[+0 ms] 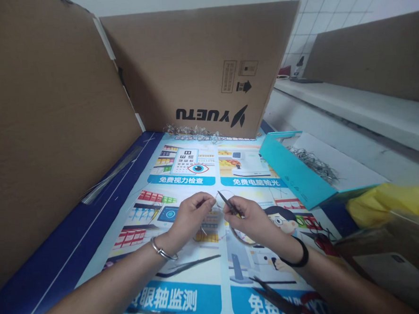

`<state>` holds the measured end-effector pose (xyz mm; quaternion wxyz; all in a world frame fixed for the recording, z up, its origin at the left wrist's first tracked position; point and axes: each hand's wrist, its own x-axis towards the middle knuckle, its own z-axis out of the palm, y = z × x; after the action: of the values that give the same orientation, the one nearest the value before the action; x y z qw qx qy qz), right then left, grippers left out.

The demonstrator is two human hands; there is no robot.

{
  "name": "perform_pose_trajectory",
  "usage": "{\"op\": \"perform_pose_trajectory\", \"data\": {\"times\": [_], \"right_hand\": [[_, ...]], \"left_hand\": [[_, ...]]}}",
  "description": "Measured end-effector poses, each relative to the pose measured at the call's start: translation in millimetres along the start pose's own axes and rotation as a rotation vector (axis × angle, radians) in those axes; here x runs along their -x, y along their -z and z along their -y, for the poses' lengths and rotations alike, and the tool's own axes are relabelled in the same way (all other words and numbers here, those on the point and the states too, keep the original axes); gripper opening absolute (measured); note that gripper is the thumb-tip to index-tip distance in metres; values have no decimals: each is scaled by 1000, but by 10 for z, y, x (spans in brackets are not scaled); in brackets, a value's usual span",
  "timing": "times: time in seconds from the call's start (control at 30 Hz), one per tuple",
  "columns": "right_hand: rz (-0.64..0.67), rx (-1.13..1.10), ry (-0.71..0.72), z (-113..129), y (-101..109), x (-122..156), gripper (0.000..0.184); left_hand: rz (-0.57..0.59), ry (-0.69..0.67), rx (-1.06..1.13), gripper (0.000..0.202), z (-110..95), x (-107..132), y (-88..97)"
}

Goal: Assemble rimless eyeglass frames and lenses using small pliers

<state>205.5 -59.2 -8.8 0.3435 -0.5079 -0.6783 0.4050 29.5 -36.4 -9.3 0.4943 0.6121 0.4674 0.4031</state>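
My left hand point(198, 212) is closed, thumb and forefinger pinched on a fine wire-like strand point(217, 204) that reaches toward the other hand. Close by, my right hand point(246, 216) grips a dark pointed tool point(227, 202) that looks like tweezers, its tip up and to the left. Beneath that hand shows a pale curved loop point(241, 239); I cannot tell what it belongs to. Both hands are above a printed mat with pictures and Chinese lettering point(182, 181). Dark slender tweezers point(191, 264) lie below my left wrist. Scissors point(278, 299) with red handles lie near the front edge.
Cardboard panels point(189, 58) stand at the back and left. Clear, tangled small pieces point(193, 129) lie along the back panel. A turquoise box point(295, 170) at right holds a heap of thin wiry pieces point(314, 165). Yellow plastic point(393, 205) lies nearer; clear strips point(113, 174) lie left.
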Motion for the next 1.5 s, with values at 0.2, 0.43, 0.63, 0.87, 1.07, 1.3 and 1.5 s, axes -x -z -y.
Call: {"op": "perform_pose_trajectory", "data": {"times": [0.2,0.43,0.63,0.87,1.07,1.3,1.5], "right_hand": [[24,21,18,-24,-17,4,4],[39,398,102,161,218,7,5],[104,589,142,230,325,2,8],[83,618,147,187,281,10,8],[92,260,15,171,230,14,12],[-6,29,-49,80,4,31,6],[-39,33,-34,19,-38,18,8]], "left_hand": [[-9,-34,-5,20,36,5,-5],[-89,-181,-85,16,2,-34,62],[-144,-359,-211,11,-16,-79,148],[-133,-528,-319,9,-48,-65,163],[-161,-465,-296,10,-28,-50,132],[-154,-354,-256,14,-42,-4,79],[-124,-308,-212,15,20,5,41]]}}
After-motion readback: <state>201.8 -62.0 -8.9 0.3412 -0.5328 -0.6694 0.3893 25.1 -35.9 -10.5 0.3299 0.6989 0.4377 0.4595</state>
